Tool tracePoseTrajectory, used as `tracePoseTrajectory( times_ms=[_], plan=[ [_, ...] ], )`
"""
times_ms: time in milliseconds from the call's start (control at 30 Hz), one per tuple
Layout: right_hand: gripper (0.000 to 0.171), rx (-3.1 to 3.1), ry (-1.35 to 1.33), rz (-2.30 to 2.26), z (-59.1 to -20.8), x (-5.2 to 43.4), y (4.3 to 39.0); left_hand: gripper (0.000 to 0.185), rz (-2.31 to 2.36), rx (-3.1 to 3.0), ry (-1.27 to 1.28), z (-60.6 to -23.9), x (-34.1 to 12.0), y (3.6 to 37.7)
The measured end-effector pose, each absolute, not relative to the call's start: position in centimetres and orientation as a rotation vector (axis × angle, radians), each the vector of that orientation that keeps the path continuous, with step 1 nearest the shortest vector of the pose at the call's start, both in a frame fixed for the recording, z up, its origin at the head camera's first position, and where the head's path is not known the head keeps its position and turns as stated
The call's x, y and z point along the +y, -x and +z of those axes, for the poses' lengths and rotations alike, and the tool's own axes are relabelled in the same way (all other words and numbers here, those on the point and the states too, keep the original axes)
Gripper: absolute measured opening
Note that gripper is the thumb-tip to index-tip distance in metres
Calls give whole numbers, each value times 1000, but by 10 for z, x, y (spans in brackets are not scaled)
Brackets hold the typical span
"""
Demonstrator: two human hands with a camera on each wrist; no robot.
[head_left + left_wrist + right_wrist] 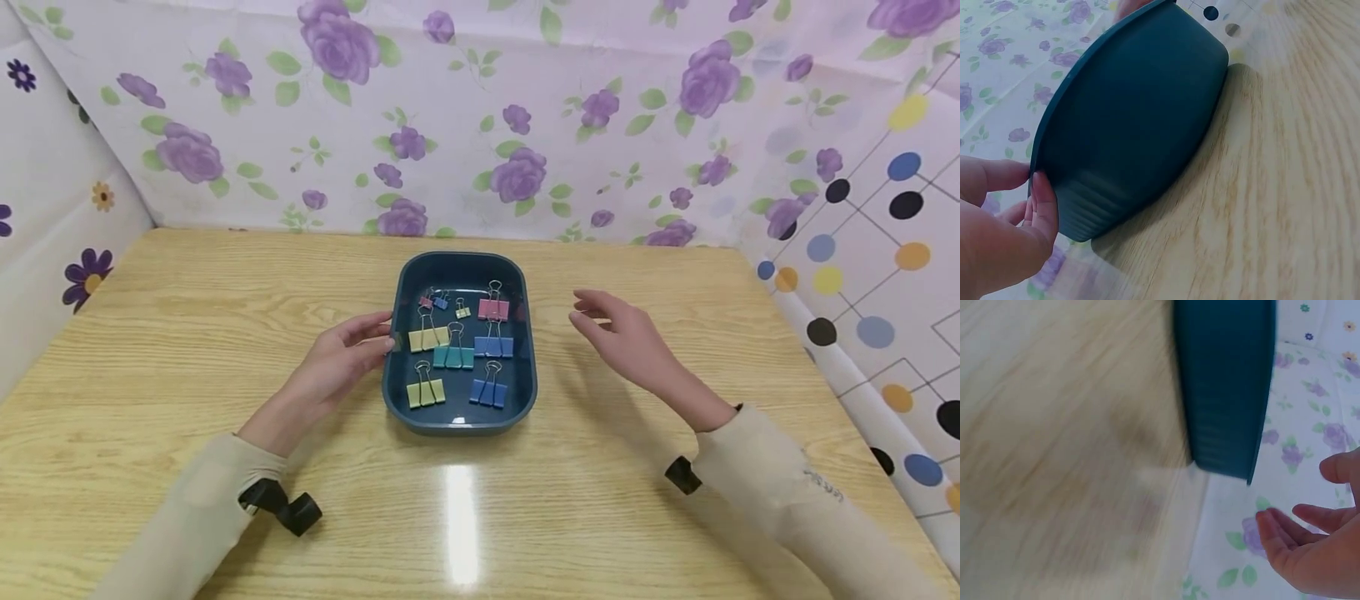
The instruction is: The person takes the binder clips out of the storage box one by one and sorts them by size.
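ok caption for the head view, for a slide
Left hand touches the rim of a blue tray of binder clips; right hand hovers beside it.

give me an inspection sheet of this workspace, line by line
surface: wooden table, light grain, a glare streak near the front edge
job's things: dark teal tray at the centre, holding binder clips in yellow, teal, blue and pink, large and small
clutter: nothing seen
hands: left hand touches the tray's left rim with its fingertips; right hand is open, apart from the tray's right side
cables: nothing seen; a black strap-on device on each wrist
surroundings: floral cloth behind, dotted cloth to the right
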State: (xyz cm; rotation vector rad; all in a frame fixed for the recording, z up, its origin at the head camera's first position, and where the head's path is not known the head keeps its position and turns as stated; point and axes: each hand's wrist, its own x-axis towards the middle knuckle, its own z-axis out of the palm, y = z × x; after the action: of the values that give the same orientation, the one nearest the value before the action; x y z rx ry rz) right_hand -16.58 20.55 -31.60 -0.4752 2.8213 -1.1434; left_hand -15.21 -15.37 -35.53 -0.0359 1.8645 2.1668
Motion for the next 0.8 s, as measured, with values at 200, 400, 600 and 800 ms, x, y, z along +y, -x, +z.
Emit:
tracePoseTrajectory(
  times_ms=[200,400,600,800],
  plan=[
    [39,2717,362,-1249,-304,189,176,52,2207,1812,47,-357,-152,152],
    [34,2533,287,-1371,-291,169,179,51,2229,1785,73,-358,-153,151],
    [30,2430,246,-1350,-287,152,174,50,2251,1766,68,-361,-153,152],
    [25,2433,282,-1294,-286,140,172,48,2268,1750,75,-361,-152,153]
  ],
)
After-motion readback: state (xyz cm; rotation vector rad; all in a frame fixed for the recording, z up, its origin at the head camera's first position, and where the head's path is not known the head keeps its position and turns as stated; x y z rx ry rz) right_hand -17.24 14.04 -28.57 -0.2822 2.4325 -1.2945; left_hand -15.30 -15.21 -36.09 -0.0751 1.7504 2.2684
